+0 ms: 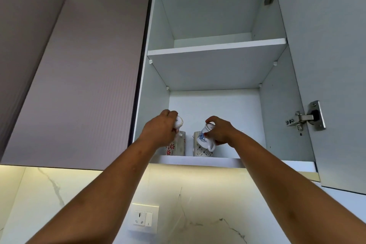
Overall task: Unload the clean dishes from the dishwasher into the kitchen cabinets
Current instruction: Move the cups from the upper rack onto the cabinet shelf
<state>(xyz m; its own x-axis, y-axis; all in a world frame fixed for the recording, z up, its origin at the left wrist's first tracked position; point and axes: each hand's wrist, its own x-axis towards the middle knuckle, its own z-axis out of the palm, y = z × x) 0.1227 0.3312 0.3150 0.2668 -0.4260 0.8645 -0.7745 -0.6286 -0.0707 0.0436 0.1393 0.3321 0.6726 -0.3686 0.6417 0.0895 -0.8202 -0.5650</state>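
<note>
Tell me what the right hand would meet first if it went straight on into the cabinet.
Probably the patterned mug standing on the lower shelf: the tilted mug that the right hand holds overlaps it. If it passes above, only the back wall follows; depth is unclear.

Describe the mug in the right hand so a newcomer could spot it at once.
Find the open grey wall cabinet and look at its lowest shelf. There the right hand grips a white ceramic mug with a blue motif, tilted, close to a standing diamond-patterned mug. Unlike that one, the red-flowered mug further left and the white cup in the left hand, it alone carries blue.
</note>
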